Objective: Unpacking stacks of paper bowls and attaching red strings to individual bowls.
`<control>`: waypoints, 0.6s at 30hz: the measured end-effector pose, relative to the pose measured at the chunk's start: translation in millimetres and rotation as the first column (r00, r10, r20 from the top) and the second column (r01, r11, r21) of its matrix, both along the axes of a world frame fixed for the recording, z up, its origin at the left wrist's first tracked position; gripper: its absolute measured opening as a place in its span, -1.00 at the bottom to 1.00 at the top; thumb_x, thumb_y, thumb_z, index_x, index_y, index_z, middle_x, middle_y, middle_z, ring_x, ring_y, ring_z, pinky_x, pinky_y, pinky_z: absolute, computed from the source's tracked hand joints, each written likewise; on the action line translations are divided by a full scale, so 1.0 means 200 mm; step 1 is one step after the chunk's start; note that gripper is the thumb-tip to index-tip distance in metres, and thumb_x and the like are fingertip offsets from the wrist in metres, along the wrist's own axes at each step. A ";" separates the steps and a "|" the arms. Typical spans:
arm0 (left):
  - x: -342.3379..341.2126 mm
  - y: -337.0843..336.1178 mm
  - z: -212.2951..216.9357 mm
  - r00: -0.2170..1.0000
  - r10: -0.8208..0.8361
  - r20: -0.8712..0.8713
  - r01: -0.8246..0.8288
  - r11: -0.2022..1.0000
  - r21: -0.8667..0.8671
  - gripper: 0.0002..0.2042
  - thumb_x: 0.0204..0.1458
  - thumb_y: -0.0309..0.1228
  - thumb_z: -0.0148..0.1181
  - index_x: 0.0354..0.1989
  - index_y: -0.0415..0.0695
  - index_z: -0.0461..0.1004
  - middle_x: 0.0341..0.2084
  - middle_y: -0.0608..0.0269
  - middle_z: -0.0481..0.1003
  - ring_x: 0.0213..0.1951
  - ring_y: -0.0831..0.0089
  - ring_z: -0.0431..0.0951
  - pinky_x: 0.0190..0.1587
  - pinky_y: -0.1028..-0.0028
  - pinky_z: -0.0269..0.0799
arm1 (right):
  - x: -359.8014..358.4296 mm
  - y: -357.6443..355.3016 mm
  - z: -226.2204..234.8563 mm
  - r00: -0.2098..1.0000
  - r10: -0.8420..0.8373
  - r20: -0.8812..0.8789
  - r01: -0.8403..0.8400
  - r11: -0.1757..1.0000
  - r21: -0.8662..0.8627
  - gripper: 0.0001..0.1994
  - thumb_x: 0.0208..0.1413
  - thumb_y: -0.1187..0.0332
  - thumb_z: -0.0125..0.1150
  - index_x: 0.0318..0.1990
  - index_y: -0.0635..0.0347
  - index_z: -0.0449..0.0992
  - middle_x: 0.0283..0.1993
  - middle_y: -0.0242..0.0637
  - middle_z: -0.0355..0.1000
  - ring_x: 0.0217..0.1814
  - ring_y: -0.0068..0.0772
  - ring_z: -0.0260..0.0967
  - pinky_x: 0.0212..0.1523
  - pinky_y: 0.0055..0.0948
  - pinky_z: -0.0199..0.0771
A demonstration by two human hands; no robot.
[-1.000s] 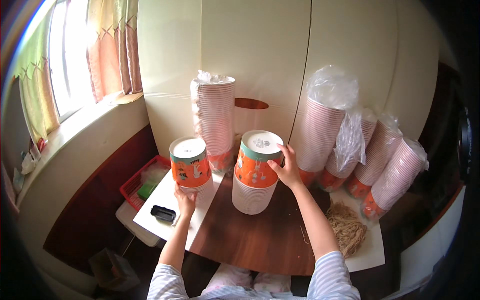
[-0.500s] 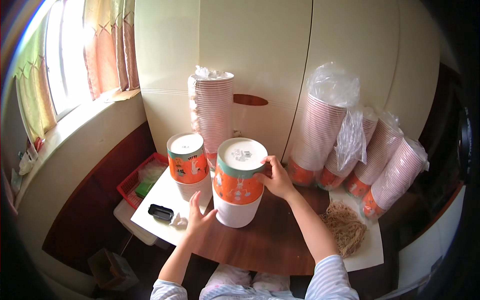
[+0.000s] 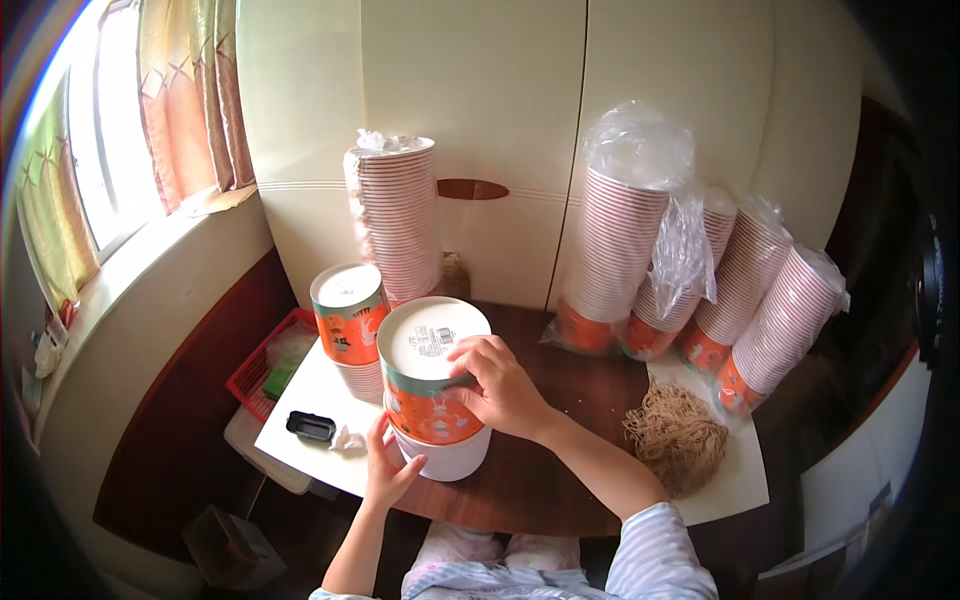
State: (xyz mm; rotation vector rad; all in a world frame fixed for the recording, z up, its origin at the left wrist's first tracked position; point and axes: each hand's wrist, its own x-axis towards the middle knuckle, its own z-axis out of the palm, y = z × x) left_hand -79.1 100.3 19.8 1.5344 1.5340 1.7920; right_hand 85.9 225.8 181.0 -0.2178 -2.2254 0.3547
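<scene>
At the centre of the wooden table (image 3: 560, 480), an upturned stack of orange-printed paper cups (image 3: 432, 385) stands base-up. The right hand (image 3: 500, 385) clamps its top rim from three o'clock, fingers curled over. The left hand (image 3: 388, 468) presses open-palmed against the white bottom cup at seven o'clock. A second cup stack (image 3: 350, 325) sits just beside at ten o'clock.

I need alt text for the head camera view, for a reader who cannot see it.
A person's right hand grips the top of an upside-down orange paper cup on a short stack, while the left hand touches the stack's white base. Tall cup stacks, some in plastic bags, line the cream cabinet behind the brown table.
</scene>
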 end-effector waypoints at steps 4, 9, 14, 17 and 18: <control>0.02 -0.01 -0.01 0.997 0.063 0.053 -0.062 0.998 -0.014 -0.17 -0.28 -0.40 0.33 0.17 -0.21 -0.08 0.08 0.02 0.09 0.14 0.22 0.12 0.08 0.23 0.17 | -0.03 -0.01 0.01 0.998 0.002 -0.068 -0.007 0.997 -0.074 -0.75 -0.27 0.51 0.27 -0.45 0.19 0.28 -0.36 -0.27 0.29 -0.22 -0.18 0.23 -0.18 -0.29 0.23; 0.03 -0.02 0.00 0.996 0.073 0.050 -0.072 0.997 -0.027 -0.19 -0.26 -0.42 0.32 0.17 -0.22 -0.07 0.06 0.00 0.13 0.13 0.22 0.14 0.07 0.25 0.18 | -0.04 -0.02 0.07 0.998 0.023 -0.066 -0.029 0.995 -0.098 -0.76 -0.27 0.50 0.27 -0.45 0.18 0.29 -0.41 -0.25 0.27 -0.25 -0.15 0.23 -0.20 -0.26 0.22; 0.04 -0.03 0.00 0.997 0.076 0.005 -0.076 0.996 -0.044 -0.18 -0.26 -0.41 0.33 0.17 -0.22 -0.07 0.06 -0.01 0.10 0.11 0.22 0.17 0.04 0.26 0.21 | -0.02 -0.01 0.16 0.993 0.034 -0.115 -0.048 0.992 -0.117 -0.76 -0.28 0.53 0.27 -0.46 0.22 0.29 -0.42 -0.22 0.28 -0.28 -0.12 0.25 -0.26 -0.28 0.26; 0.04 -0.04 0.01 0.996 0.093 -0.005 -0.094 0.995 -0.044 -0.18 -0.26 -0.40 0.33 0.17 -0.21 -0.07 0.06 0.01 0.09 0.11 0.22 0.17 0.06 0.25 0.19 | 0.01 -0.02 0.26 0.982 0.026 -0.189 -0.054 0.988 -0.143 -0.76 -0.25 0.55 0.25 -0.45 0.26 0.28 -0.40 -0.20 0.29 -0.29 -0.16 0.27 -0.27 -0.34 0.29; 0.04 -0.04 0.03 0.996 0.094 -0.003 -0.094 0.995 -0.043 -0.18 -0.26 -0.40 0.33 0.17 -0.21 -0.07 0.06 0.01 0.09 0.11 0.22 0.17 0.06 0.25 0.19 | 0.03 -0.01 0.29 0.978 0.018 -0.209 -0.055 0.984 -0.171 -0.77 -0.24 0.55 0.25 -0.44 0.26 0.28 -0.40 -0.19 0.29 -0.29 -0.17 0.28 -0.27 -0.36 0.29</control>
